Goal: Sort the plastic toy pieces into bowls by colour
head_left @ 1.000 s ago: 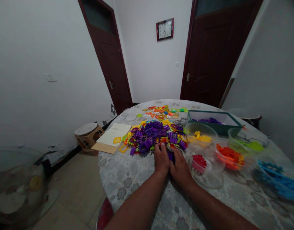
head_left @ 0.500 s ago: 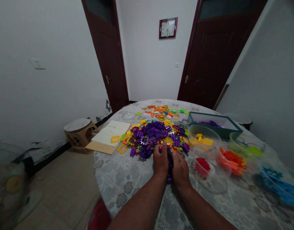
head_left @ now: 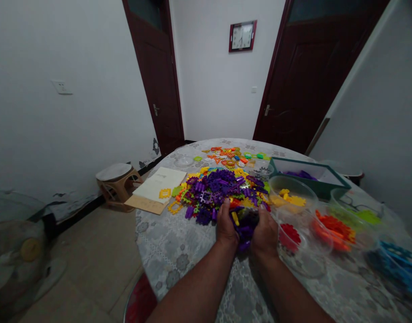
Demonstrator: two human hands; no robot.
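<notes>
A heap of plastic building pieces (head_left: 219,188), mostly purple with yellow, green and orange mixed in, lies on the round table (head_left: 179,242). My left hand (head_left: 226,226) and my right hand (head_left: 266,232) are cupped together at the heap's near edge. Between them they hold a bunch of purple pieces (head_left: 244,226) with one yellow piece on top. Both hands' fingers curl round that bunch.
Clear bowls to the right hold sorted pieces: yellow (head_left: 291,197), red (head_left: 289,235), orange (head_left: 333,226), green (head_left: 367,215), blue (head_left: 399,264). A teal box (head_left: 310,172) holds purple ones. A booklet (head_left: 157,188) lies at the left; orange pieces (head_left: 226,157) lie farther back. A stool (head_left: 116,179) stands on the floor.
My hands have drawn together, scooped purple pieces from the heap's edge, and now hold them cupped, apart from the heap. The view has shifted slightly.
</notes>
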